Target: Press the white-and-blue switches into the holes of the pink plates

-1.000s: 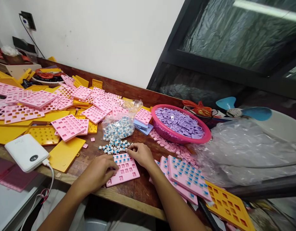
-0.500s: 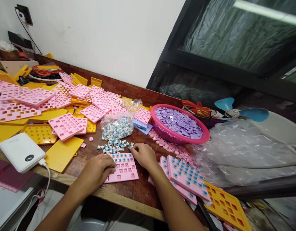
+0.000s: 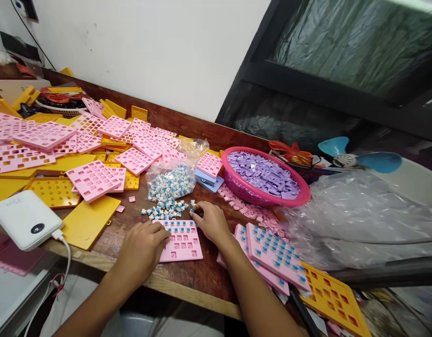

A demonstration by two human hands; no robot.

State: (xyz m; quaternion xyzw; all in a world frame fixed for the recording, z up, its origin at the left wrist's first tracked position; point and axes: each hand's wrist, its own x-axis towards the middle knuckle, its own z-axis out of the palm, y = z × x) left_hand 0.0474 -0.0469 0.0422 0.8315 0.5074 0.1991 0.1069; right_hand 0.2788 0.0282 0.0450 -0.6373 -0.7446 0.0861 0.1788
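Right hand (image 3: pixel 213 221) fingers (image 3: pixel 196 211) pinched on a small switch (image 3: pixel 192 212), now lifted off the loose switch pile (image 3: pixel 164 209) just left of them; half a second ago they were still reaching in. Left hand (image 3: pixel 144 244) fingers curled flat, pressing the pink plate (image 3: pixel 182 241) near its left edge, holding nothing. Plate lies flat on the counter (image 3: pixel 201 276) between both hands, long axis running away from the person, top rows filled. Bag of switches (image 3: pixel 171 180) beyond; pink basket (image 3: pixel 300 199) farther right.

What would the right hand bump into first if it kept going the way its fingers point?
Probably the loose pile of blue-and-white switches: the right hand points left, fingertips at the pile's edge. Depth is hard to judge.
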